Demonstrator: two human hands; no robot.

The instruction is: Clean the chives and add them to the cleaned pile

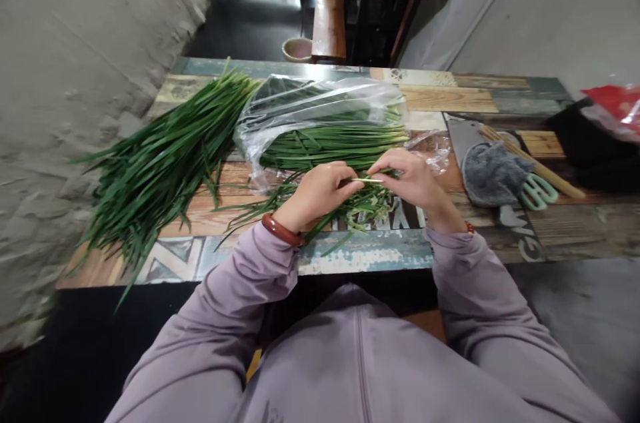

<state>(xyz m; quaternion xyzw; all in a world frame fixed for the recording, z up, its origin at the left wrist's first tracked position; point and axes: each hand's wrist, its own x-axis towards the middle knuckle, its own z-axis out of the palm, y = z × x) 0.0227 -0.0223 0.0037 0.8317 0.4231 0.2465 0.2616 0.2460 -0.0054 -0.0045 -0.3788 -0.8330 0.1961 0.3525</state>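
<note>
while both hands point(320, 193) point(413, 180) pinch one stalk point(366, 180) | plastic bag point(320, 119) lies beyond | grey cloth point(490, 173) right

From here I see my mauve jacket point(310, 356), its zip point(361, 363) running down the middle. Left of the zip: a creased sleeve point(210, 323), glossy brown bangle point(281, 230); right of it, red beads point(470, 228).

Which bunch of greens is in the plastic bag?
The middle bunch, partly covered by the clear bag; the left bunch lies uncovered on the table.
</note>
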